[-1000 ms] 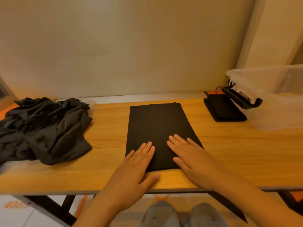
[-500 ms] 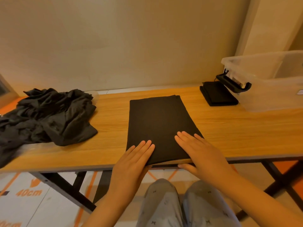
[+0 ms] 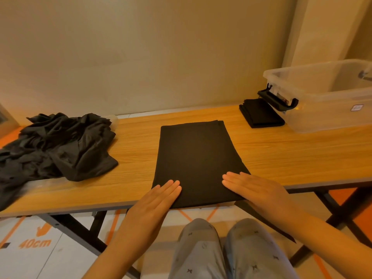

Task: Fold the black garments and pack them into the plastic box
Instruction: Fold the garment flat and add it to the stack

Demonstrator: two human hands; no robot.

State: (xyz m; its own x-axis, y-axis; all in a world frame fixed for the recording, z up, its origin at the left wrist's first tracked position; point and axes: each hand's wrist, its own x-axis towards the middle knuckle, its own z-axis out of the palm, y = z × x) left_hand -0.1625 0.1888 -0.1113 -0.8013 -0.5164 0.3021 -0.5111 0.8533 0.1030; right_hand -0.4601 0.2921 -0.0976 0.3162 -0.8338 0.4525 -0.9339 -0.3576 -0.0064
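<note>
Pressing black garment (image 3: 198,158) with left hand (image 3: 153,208), right hand (image 3: 259,192); floor (image 3: 50,258) reads "40cm".

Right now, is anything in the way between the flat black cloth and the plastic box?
Only a small folded black stack, lying on the table by the left end of the box. The box top is open.

Orange "40cm" marking (image 3: 35,243) on the floor (image 3: 66,256); label (image 3: 356,107) on the plastic box (image 3: 314,117) seems illegible.
</note>
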